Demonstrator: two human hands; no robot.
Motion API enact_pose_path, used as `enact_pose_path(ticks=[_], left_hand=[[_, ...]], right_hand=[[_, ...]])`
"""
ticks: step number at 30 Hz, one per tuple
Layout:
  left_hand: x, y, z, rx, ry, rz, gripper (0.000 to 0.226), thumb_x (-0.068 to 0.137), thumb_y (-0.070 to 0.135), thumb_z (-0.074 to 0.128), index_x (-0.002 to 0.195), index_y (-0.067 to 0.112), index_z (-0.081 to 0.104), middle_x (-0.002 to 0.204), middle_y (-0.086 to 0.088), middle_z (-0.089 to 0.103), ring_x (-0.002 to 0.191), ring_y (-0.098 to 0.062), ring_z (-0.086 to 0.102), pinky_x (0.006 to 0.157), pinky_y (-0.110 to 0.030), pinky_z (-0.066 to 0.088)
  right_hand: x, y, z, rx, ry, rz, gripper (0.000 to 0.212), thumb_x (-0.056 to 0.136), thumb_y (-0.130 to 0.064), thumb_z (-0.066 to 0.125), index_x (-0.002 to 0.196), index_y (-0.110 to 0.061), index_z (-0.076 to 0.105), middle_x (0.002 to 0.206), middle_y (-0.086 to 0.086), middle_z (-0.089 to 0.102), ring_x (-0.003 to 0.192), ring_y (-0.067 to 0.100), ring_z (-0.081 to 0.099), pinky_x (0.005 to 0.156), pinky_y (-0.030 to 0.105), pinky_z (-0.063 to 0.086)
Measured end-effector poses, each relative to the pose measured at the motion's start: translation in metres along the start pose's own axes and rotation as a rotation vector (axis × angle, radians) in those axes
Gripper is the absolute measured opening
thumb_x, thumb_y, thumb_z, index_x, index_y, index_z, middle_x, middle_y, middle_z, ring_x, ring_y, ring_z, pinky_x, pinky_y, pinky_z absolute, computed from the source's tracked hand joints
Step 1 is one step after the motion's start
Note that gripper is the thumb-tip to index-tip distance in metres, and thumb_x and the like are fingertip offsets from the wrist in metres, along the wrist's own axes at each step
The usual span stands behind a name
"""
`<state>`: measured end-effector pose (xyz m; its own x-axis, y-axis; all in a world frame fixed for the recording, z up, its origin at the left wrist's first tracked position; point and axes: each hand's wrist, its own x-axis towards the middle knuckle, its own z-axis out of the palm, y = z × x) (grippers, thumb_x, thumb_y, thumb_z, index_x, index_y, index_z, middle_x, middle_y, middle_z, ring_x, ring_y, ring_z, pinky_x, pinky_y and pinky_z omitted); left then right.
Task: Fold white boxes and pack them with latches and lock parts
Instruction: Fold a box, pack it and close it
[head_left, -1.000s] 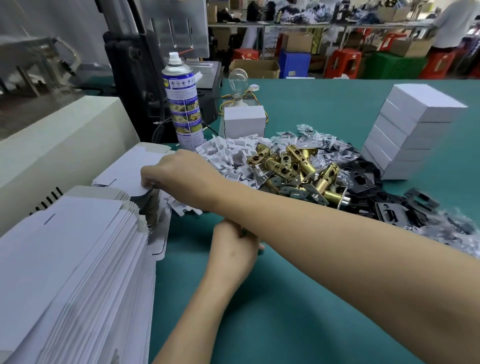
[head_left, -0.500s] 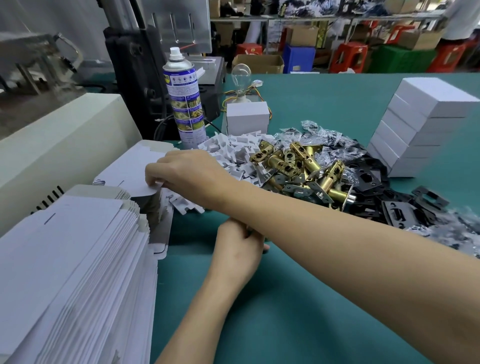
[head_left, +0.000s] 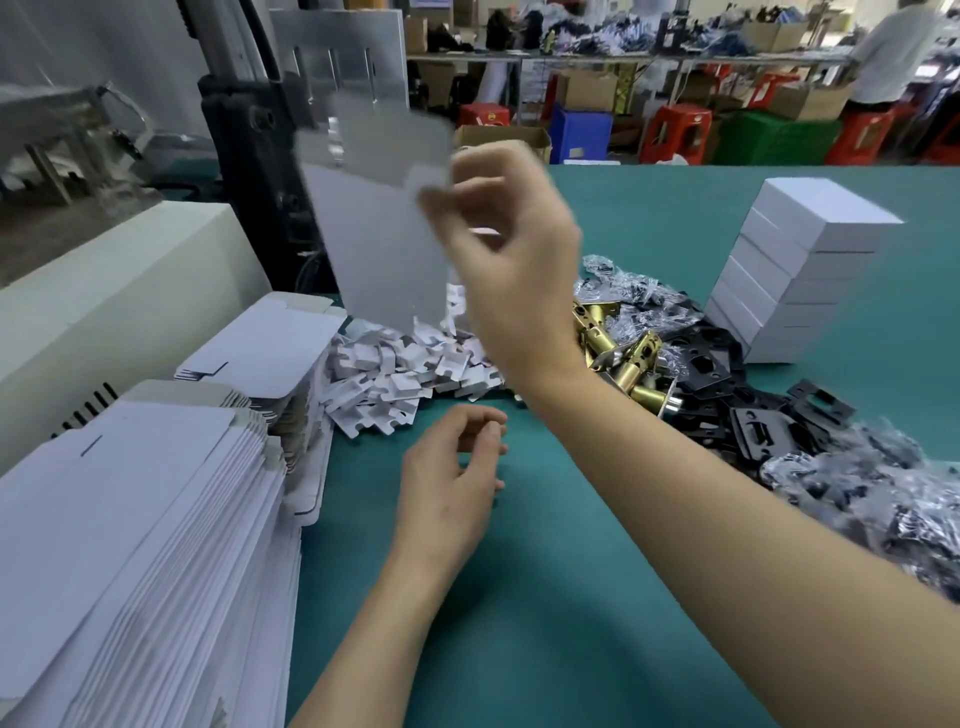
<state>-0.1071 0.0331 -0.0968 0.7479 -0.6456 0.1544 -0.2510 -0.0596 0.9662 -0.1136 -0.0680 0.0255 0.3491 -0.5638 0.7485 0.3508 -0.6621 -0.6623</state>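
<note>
Holding one flat white box blank (head_left: 379, 234) up in the air, our right hand (head_left: 514, 249) pinches its top corner, up and left of the brass latches (head_left: 628, 358). The blank hangs upright, unfolded and blurry. Our left hand (head_left: 452, 478) is left of the latches and nearer us, fingers loosely curled, holding nothing. Right of the latches, closed white boxes (head_left: 789, 280) stand stacked; we cannot see inside.
</note>
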Motion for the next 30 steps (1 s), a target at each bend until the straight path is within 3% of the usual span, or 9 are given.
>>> enact_pose_path(ticks=[3,6,8,10,12,14,21,25,30], left_hand=[[0.002,-0.003,-0.003,0.066,0.062,-0.021,0.023,0.099,0.001,0.060,0.084,0.016,0.070,0.078,0.009,0.069,0.075,-0.014,0.067,0.059,-0.022,0.052],[0.001,0.004,-0.005,-0.028,0.009,-0.040,0.029,0.098,0.005,0.064,0.074,0.022,0.068,0.072,0.012,0.069,0.071,-0.013,0.059,0.061,-0.025,0.046],[-0.001,0.017,-0.004,-0.282,-0.089,-0.194,0.033,0.109,0.029,0.056,0.085,0.028,0.078,0.089,0.009,0.079,0.081,-0.013,0.070,0.064,-0.025,0.055],[-0.007,0.026,-0.003,-0.507,-0.277,-0.361,0.048,0.099,0.064,0.045,0.105,0.035,0.083,0.113,0.000,0.080,0.105,-0.017,0.076,0.082,-0.032,0.062],[-0.014,0.029,0.000,-0.517,-0.417,-0.458,0.071,0.083,0.081,0.043,0.120,0.033,0.079,0.126,-0.008,0.076,0.117,-0.027,0.073,0.094,-0.042,0.059],[-0.020,0.031,0.005,-0.494,-0.519,-0.484,0.073,0.080,0.084,0.041,0.122,0.036,0.078,0.128,-0.007,0.076,0.113,-0.024,0.074,0.088,-0.038,0.061],[-0.028,0.034,0.005,-0.639,-0.627,-0.489,0.088,0.059,0.092,0.069,0.124,0.033,0.077,0.126,-0.007,0.076,0.111,-0.023,0.076,0.080,-0.033,0.063],[-0.026,0.032,0.002,-0.589,-0.627,-0.453,0.083,0.060,0.090,0.074,0.121,0.034,0.078,0.126,-0.011,0.076,0.111,-0.028,0.076,0.082,-0.035,0.063],[-0.026,0.035,-0.004,-0.565,-0.640,-0.427,0.070,0.061,0.082,0.082,0.115,0.037,0.080,0.117,-0.009,0.079,0.104,-0.025,0.078,0.079,-0.032,0.062]], right_hand=[[-0.008,-0.010,-0.047,0.212,0.200,0.206,0.005,0.098,-0.020,0.070,0.100,-0.020,0.065,0.081,-0.006,0.070,0.076,0.009,0.064,0.071,0.034,0.055],[-0.036,-0.007,-0.084,0.303,0.225,0.474,0.005,0.098,-0.022,0.070,0.098,-0.026,0.073,0.083,-0.007,0.073,0.079,0.010,0.066,0.076,0.037,0.056],[-0.063,-0.002,-0.095,0.295,0.202,0.645,0.013,0.097,-0.021,0.070,0.092,-0.031,0.077,0.083,-0.008,0.076,0.077,0.010,0.068,0.075,0.037,0.058],[-0.089,0.004,-0.102,0.294,0.225,0.782,0.008,0.097,-0.021,0.071,0.098,-0.028,0.075,0.087,-0.004,0.078,0.074,0.011,0.070,0.068,0.033,0.062],[-0.108,0.008,-0.107,0.290,0.279,0.871,0.009,0.098,-0.024,0.070,0.106,-0.022,0.072,0.088,-0.001,0.079,0.071,0.009,0.071,0.061,0.027,0.059],[-0.121,0.011,-0.108,0.282,0.331,0.895,0.012,0.098,-0.026,0.070,0.108,-0.019,0.071,0.083,-0.002,0.078,0.067,0.005,0.069,0.056,0.021,0.055],[-0.125,0.011,-0.106,0.300,0.351,0.892,0.009,0.096,-0.027,0.071,0.105,-0.024,0.072,0.093,0.009,0.078,0.081,0.021,0.069,0.079,0.052,0.058],[-0.126,0.008,-0.110,-0.019,0.218,0.662,0.022,0.096,-0.039,0.068,0.117,-0.044,0.067,0.109,-0.018,0.067,0.101,0.019,0.066,0.078,0.058,0.060],[-0.125,0.008,-0.112,-0.475,-0.005,0.109,0.028,0.101,-0.039,0.059,0.111,-0.020,0.078,0.110,-0.007,0.062,0.114,0.012,0.054,0.098,0.027,0.044]])
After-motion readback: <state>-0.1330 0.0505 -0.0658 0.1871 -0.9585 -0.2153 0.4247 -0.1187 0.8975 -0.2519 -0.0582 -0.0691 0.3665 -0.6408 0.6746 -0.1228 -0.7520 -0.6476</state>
